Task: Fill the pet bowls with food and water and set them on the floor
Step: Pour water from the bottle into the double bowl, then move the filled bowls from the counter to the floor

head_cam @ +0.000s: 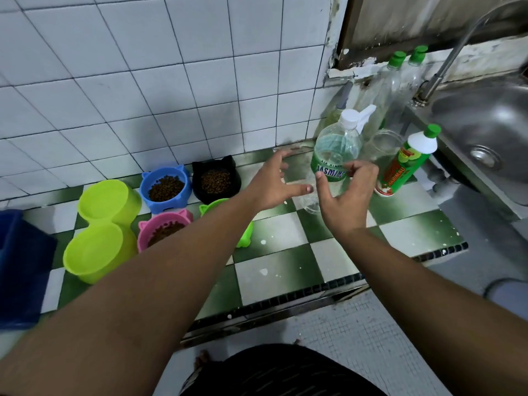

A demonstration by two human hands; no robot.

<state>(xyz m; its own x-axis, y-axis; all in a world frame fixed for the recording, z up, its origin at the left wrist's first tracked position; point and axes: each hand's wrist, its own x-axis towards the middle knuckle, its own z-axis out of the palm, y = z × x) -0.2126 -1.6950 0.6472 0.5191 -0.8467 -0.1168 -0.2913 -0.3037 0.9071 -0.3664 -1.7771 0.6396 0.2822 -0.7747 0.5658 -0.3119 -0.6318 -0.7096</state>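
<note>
A clear water bottle (335, 151) with a green label and white cap stands on the checkered counter (288, 252). My left hand (274, 181) and my right hand (344, 195) hover on either side of it, fingers spread, neither gripping it. Kibble fills the blue bowl (165, 187), the black bowl (216, 180) and the pink bowl (163, 228). A green cat-ear bowl (245, 237) lies mostly hidden under my left forearm. A lime double bowl (100, 227) sits empty at the left.
A red-and-green cleaner bottle (405, 164) and a clear jar (384, 145) stand right of the water bottle. Two green-capped bottles (395, 78) lean by the wall. The steel sink (485, 132) with its tap is at far right. A blue bin (20, 270) sits at left.
</note>
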